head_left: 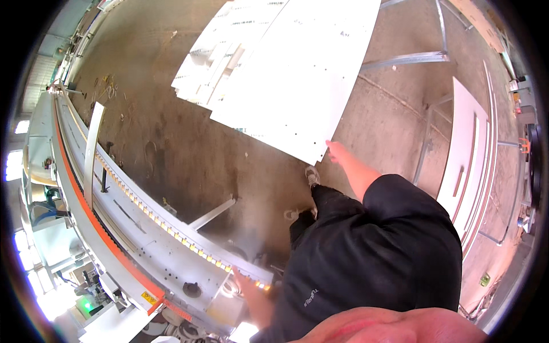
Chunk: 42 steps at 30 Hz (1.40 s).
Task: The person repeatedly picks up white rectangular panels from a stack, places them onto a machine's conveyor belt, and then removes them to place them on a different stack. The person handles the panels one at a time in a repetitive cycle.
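Observation:
A large white panel [309, 86] with several small dark holes lies on top of a stack of white boards [200, 74], ahead of me. My right hand [337, 152] is at the panel's near right corner, its fingers closed on the edge. Down at the lower left, my left hand [245, 284] hangs beside the near end of a long machine's roller rail [171, 231], fingers stretched out and nothing seen in them. Whether it touches the rail I cannot tell.
The long machine [143, 240] with an orange stripe runs along my left. A narrow white strip [94, 154] rests upright against it. A metal support arm [213, 214] juts from its side over the floor. On my right, more white panels [462, 154] stand by a metal frame [423, 148].

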### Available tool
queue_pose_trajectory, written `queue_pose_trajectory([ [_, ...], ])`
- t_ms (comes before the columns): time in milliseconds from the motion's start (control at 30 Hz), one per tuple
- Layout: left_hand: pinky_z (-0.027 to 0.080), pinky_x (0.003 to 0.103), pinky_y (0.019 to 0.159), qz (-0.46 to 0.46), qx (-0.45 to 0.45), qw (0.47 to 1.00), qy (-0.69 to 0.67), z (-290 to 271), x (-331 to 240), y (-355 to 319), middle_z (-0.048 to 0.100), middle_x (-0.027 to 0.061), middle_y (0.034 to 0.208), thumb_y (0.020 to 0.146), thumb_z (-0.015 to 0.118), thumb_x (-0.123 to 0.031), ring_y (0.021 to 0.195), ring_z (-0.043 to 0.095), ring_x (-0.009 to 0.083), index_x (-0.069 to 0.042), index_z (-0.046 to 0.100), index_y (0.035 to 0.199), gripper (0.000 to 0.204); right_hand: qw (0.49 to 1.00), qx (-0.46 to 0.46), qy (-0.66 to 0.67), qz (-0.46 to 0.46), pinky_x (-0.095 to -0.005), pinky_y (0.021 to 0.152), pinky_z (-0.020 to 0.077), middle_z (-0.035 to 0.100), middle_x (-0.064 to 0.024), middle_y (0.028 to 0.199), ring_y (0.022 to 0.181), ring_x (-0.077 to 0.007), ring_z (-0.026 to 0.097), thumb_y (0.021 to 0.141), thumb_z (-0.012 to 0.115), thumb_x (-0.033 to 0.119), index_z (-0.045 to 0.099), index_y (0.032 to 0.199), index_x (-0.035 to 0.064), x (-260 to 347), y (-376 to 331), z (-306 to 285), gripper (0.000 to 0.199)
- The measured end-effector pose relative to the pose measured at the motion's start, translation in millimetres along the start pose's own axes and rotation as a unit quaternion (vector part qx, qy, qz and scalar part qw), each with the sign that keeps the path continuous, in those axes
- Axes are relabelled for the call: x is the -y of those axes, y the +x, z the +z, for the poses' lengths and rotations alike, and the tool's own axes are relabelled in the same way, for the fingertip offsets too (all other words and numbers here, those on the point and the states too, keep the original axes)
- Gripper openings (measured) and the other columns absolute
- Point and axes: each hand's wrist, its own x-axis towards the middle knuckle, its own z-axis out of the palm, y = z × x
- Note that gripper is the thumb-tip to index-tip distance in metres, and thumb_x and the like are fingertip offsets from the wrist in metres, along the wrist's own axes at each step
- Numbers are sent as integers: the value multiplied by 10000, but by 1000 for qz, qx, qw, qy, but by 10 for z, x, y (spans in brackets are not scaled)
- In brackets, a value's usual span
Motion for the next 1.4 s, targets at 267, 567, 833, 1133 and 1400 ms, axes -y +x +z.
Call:
queue_pose_trajectory([
  [267, 525, 437, 922, 144, -44, 974, 167, 16, -126, 92, 579, 165, 1320, 989, 632, -369, 1151, 598, 294, 7, 487, 1401, 576, 970, 15, 231, 72, -527, 971, 515, 643, -138, 1292, 1126, -324, 640, 1033, 494, 550, 543, 1385, 66, 45, 212, 317, 601],
  [567, 379, 510, 1149, 473, -226, 691, 498, 1115, -959, -293, 466, 167, 1499, 927, 668, -272, 1373, 459, 372, -53, 413, 1519, 681, 976, 34, 214, 19, -477, 917, 561, 683, -134, 1193, 1052, -280, 677, 1058, 445, 554, 577, 1330, 60, -10, 98, 251, 580],
  [833, 338, 450, 1179, 484, 195, 602, 604, 3259, -774, -265, 495, 179, 1499, 889, 706, -240, 1415, 420, 348, -44, 434, 1502, 699, 988, 17, 155, -11, -451, 811, 585, 690, -132, 1150, 962, -270, 695, 1057, 420, 583, 603, 1268, 48, -151, -87, 140, 603],
  [1133, 220, 477, 1255, 602, 253, 301, 695, 4805, -174, -538, 221, 198, 1671, 878, 733, -278, 1556, 179, 383, -1, 333, 1552, 832, 982, 43, 178, 42, -430, 734, 597, 664, -145, 1172, 978, -283, 684, 1042, 463, 564, 595, 1266, 26, -478, -369, 238, 598],
  [1400, 283, 469, 1231, 617, 250, 314, 677, 4464, -35, -291, 259, 189, 1654, 882, 656, -161, 1534, 246, 390, -29, 326, 1551, 758, 995, 29, 80, 60, -406, 730, 607, 696, -98, 1129, 926, -238, 695, 1038, 494, 541, 615, 1288, 55, -646, -831, 409, 560],
])
